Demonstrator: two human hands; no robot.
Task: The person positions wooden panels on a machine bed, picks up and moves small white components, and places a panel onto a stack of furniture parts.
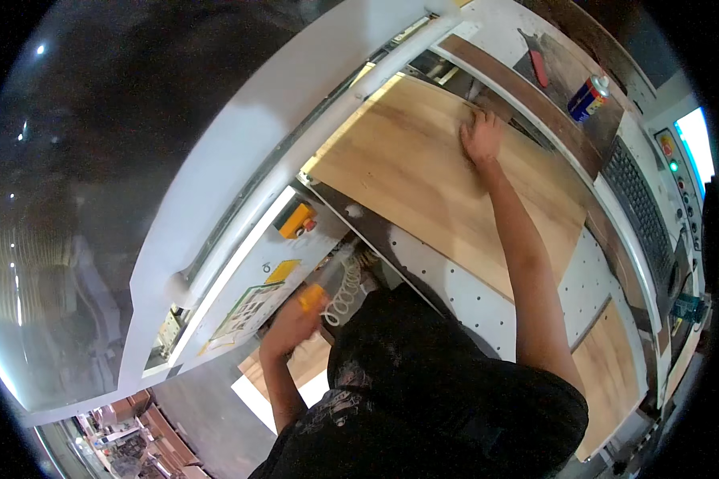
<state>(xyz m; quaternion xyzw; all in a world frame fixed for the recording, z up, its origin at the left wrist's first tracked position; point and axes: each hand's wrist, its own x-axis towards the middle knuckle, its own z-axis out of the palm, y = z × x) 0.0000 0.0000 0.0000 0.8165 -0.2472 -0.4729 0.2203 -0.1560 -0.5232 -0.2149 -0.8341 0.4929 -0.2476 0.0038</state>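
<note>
A light wooden panel (407,160) lies flat on the white perforated machine table (463,287). My right hand (482,134) rests palm down with fingers spread on the panel's far edge, next to a dark brown strip (527,100). My left hand (294,321) is closed around a yellow air blow gun (311,298) whose white coiled hose (345,294) runs up toward the machine. The gun sits low beside the machine's white side panel.
A white machine housing (240,184) with a long rail curves along the left. A yellow box with a red button (295,219) is mounted on it. A blue and yellow spray can (588,97), a red-handled tool (538,67) and a control panel with keyboard (643,199) are at right. Another wooden board (611,375) lies lower right.
</note>
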